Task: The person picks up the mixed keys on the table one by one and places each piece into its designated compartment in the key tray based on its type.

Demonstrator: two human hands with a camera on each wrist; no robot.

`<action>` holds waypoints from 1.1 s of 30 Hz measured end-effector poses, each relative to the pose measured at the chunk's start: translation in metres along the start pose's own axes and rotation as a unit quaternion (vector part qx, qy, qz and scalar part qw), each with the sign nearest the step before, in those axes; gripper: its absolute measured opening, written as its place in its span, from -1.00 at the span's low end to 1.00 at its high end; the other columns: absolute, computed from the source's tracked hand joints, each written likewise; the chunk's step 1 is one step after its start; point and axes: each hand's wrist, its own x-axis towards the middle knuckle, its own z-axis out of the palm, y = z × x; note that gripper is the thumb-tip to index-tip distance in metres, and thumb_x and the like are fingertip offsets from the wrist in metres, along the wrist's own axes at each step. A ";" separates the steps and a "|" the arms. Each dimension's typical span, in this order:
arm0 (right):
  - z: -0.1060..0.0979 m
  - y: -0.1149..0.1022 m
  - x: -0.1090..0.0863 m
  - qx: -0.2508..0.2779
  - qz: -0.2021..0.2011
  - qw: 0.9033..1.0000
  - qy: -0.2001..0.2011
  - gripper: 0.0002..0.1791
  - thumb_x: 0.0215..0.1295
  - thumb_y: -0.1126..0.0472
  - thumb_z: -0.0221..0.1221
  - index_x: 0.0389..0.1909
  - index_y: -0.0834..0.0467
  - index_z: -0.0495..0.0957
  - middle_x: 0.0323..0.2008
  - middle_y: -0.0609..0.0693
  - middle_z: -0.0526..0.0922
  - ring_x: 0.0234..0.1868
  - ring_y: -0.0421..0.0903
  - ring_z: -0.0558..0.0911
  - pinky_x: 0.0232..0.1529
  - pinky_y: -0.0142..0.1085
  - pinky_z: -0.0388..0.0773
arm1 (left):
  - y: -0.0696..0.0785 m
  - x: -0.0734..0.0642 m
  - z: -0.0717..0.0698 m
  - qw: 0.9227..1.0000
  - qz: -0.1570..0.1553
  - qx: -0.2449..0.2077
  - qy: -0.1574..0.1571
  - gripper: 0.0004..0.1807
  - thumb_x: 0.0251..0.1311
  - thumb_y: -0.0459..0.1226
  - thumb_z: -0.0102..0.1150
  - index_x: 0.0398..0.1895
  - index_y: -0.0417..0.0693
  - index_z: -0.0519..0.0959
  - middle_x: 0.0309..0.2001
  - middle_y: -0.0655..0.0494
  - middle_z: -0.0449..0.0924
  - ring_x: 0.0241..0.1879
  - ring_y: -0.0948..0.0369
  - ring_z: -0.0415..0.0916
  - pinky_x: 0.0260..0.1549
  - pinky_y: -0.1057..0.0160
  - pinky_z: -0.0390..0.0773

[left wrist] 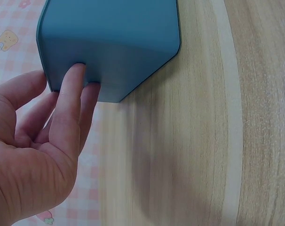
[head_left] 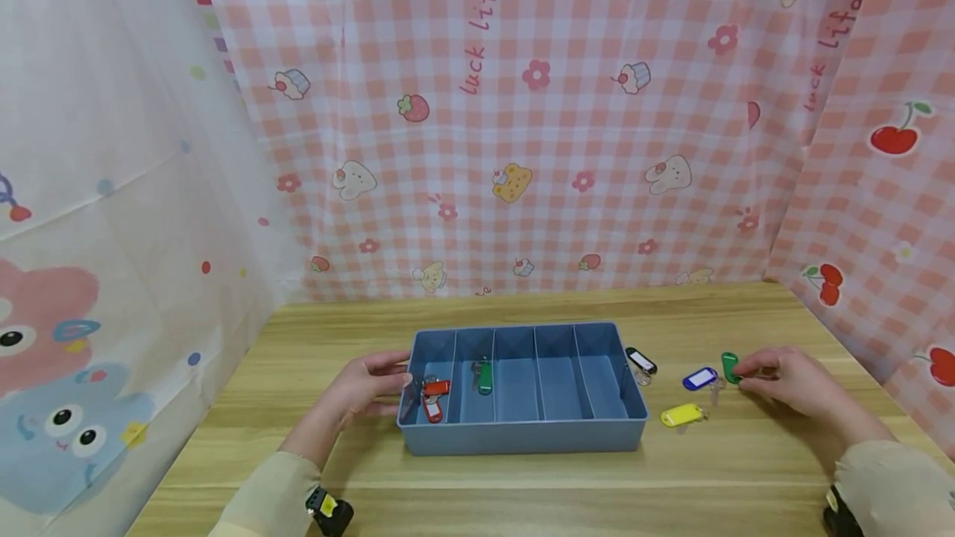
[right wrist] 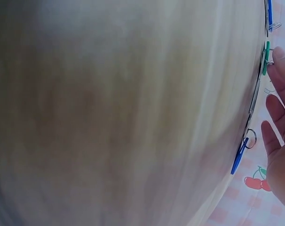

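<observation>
A blue-grey divided box (head_left: 522,436) stands on the table. My left hand (head_left: 356,388) grips its left wall, thumb at the rim and fingers against the outside, as the left wrist view shows. Red key tags (head_left: 433,410) lie in the leftmost compartment, and a green key tag (head_left: 486,376) with a key lies in the one beside it. Right of the box, my right hand (head_left: 791,382) pinches another green key tag (head_left: 730,367) near its ring. In the right wrist view this green tag (right wrist: 265,59) is at the fingertips, close to the tabletop.
Nearest the box's right wall lies a black key tag (head_left: 642,360). A blue key tag (head_left: 700,378) and a yellow key tag (head_left: 682,415) lie between box and right hand. Another blue tag (right wrist: 239,157) shows below the right fingers. Patterned cloth (head_left: 522,131) hangs behind the wooden table (head_left: 537,491).
</observation>
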 end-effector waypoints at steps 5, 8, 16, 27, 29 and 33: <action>0.000 -0.001 0.001 0.000 0.014 1.000 -0.006 -0.92 0.13 0.30 0.42 -0.34 0.14 0.73 -0.33 -0.04 0.71 -0.34 -0.37 0.53 -0.32 -0.38 0.57 | -0.001 0.000 0.000 1.000 0.004 -0.005 -0.001 -0.44 0.30 -0.40 0.24 0.37 -0.24 0.40 0.25 -0.31 0.44 -0.02 0.00 0.60 -0.21 -0.05 0.68; 0.000 -0.002 0.002 -0.007 0.032 0.999 -0.011 -0.96 0.17 0.27 0.40 -0.37 0.13 0.73 -0.35 -0.06 0.70 -0.38 -0.35 0.50 -0.35 -0.38 0.53 | -0.001 0.000 0.000 1.000 0.005 -0.007 -0.001 -0.43 0.29 -0.40 0.24 0.37 -0.25 0.40 0.26 -0.32 0.43 -0.01 -0.02 0.59 -0.21 -0.06 0.68; 0.001 -0.002 0.001 -0.011 0.052 0.999 -0.009 -0.95 0.22 0.24 0.37 -0.42 0.08 0.72 -0.41 -0.13 0.67 -0.43 -0.33 0.45 -0.39 -0.36 0.45 | -0.001 0.000 0.000 1.000 0.006 -0.004 -0.003 -0.42 0.28 -0.39 0.26 0.37 -0.25 0.40 0.27 -0.31 0.42 0.00 -0.02 0.59 -0.22 -0.04 0.69; -0.009 -0.006 -0.005 -0.001 0.084 0.996 0.000 -0.87 0.26 0.15 0.35 -0.31 0.14 0.74 -0.31 -0.02 0.70 -0.37 -0.33 0.47 -0.35 -0.37 0.46 | -0.002 0.001 0.000 1.000 0.004 -0.010 -0.001 -0.43 0.28 -0.40 0.25 0.37 -0.25 0.40 0.27 -0.30 0.42 0.00 -0.01 0.59 -0.21 -0.05 0.68; -0.011 -0.007 -0.007 0.000 0.091 0.996 0.001 -0.86 0.26 0.14 0.35 -0.29 0.14 0.74 -0.30 -0.02 0.70 -0.35 -0.33 0.48 -0.33 -0.38 0.46 | -0.002 0.001 0.000 1.000 0.003 -0.011 -0.002 -0.42 0.28 -0.40 0.25 0.37 -0.25 0.39 0.26 -0.31 0.42 0.00 -0.01 0.59 -0.21 -0.05 0.68; -0.013 -0.008 -0.008 0.011 0.107 0.994 0.000 -0.83 0.29 0.14 0.33 -0.26 0.18 0.73 -0.29 0.01 0.70 -0.35 -0.27 0.47 -0.34 -0.39 0.46 | -0.001 0.000 0.000 1.000 0.002 -0.009 0.002 -0.43 0.28 -0.40 0.25 0.37 -0.24 0.40 0.23 -0.32 0.45 -0.02 0.00 0.59 -0.22 -0.05 0.69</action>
